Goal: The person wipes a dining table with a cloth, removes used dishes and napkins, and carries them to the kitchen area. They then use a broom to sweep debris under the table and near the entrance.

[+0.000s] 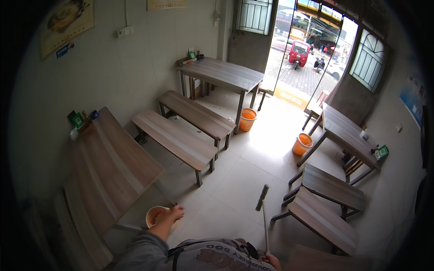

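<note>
My right hand (pixel 272 261) grips the end of the pale handle of a mop or broom (pixel 265 227) at the bottom of the head view. Its narrow dark head (pixel 261 197) points away from me over the pale tiled floor. My left arm reaches out in front of me, and my left hand (pixel 177 212) is beside an orange waste bucket (pixel 156 214). The forearm hides part of the bucket. Whether the fingers of that hand are curled or apart is too small and blurred to tell.
A wooden table (pixel 115 166) stands at left, with two benches (pixel 176 139) beyond it. Another table (pixel 220 69) is by the open doorway (pixel 288 91). Along the right stand a table (pixel 349 132), two stools or benches (pixel 325 216) and an orange bucket (pixel 302 145). A second orange bucket (pixel 247 120) sits farther back.
</note>
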A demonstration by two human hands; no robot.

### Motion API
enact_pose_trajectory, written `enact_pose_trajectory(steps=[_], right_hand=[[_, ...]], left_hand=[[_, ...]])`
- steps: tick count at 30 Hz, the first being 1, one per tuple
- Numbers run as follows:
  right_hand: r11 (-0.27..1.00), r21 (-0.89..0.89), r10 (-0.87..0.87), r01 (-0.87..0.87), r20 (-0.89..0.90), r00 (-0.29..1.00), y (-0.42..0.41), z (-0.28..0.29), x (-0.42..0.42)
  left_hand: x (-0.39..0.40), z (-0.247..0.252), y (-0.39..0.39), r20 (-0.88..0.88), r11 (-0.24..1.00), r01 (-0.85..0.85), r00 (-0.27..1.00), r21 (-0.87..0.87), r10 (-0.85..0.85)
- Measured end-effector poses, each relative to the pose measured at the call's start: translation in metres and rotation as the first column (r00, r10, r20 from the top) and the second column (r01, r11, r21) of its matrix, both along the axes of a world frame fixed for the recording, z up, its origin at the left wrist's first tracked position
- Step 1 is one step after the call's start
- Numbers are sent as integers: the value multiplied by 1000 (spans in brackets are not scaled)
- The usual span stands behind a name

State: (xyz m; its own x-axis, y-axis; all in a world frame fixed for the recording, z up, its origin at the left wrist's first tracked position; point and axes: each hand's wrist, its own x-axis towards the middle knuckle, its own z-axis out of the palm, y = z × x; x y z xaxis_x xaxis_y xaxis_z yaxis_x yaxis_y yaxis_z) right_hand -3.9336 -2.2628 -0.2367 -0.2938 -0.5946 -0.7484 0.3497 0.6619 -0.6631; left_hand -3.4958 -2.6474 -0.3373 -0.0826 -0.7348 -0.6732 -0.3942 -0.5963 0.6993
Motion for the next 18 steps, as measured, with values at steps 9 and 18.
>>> enact_pose_trajectory(steps=[9, 18], right_hand=[[969, 170, 207, -181, -145, 968, -146, -59, -168], [927, 169, 364, -334, -205, 908, -326, -68, -395]], left_hand=[[-356, 126, -202, 292, 506, 683, 705, -527, -647], [-327, 56, -263, 395, 833, 481, 733, 273, -553]])
